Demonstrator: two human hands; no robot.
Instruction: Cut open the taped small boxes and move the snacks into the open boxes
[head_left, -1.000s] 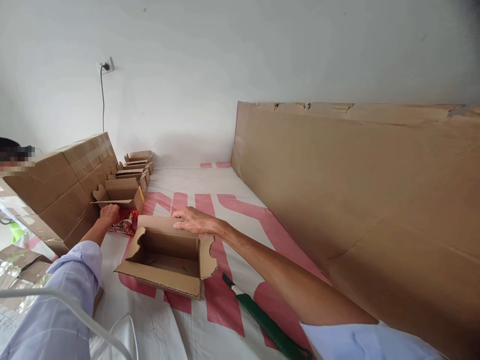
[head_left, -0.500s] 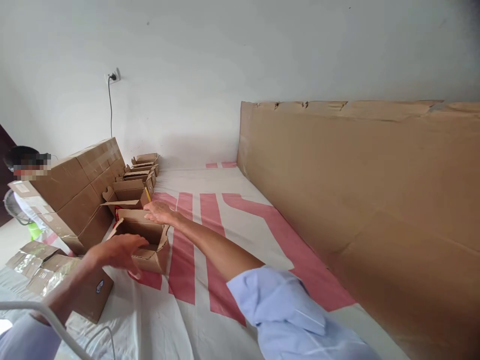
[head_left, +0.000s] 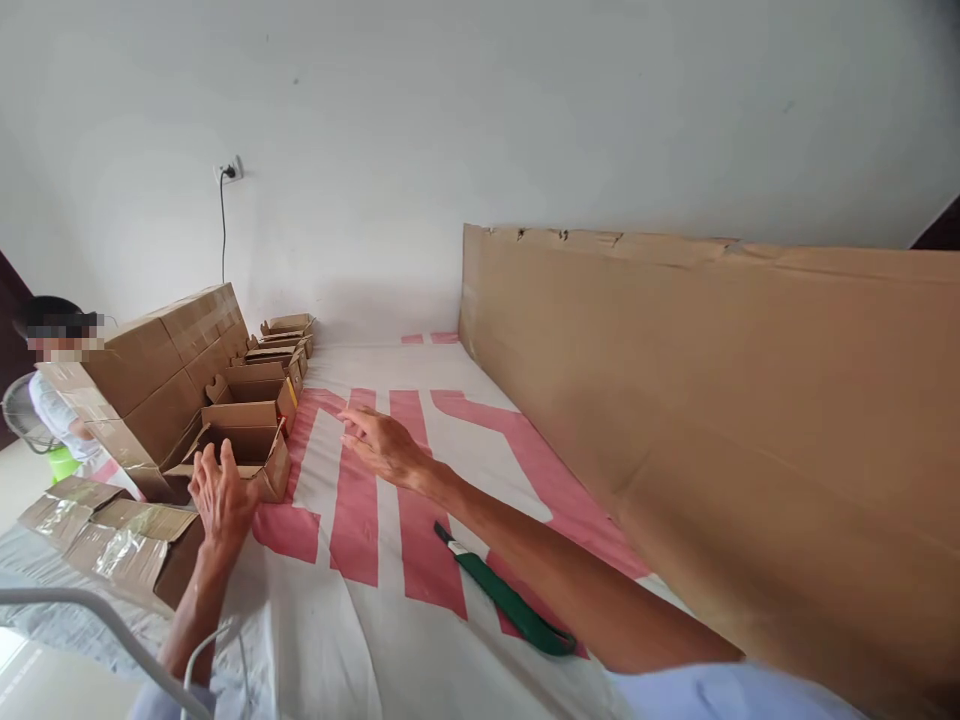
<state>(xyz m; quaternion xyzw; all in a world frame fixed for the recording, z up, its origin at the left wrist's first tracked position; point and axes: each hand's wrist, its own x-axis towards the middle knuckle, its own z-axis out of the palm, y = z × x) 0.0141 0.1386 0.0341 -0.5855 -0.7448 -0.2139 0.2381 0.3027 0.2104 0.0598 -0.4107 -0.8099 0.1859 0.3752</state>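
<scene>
My left hand is at the near-left edge of an open cardboard box, its fingers spread and a little bent. Whether the fingertips touch the cardboard I cannot tell. To the right of that box, my right hand hovers over the cloth with fingers stretched out and holds nothing. Below my right forearm lies a long tool with a dark green handle and a dark narrow tip, its exact kind unclear. Behind the nearest box, several more open boxes form a row toward the wall.
A white cloth with red print covers the surface. Large stacked cartons stand left of the row, taped boxes nearer. A tall cardboard sheet borders the right. Another person is at far left; a pale tube crosses the lower-left foreground.
The near box has moved back and left, close against the row. My right hand has come off it toward the right, and the green-handled tool has come into sight.
</scene>
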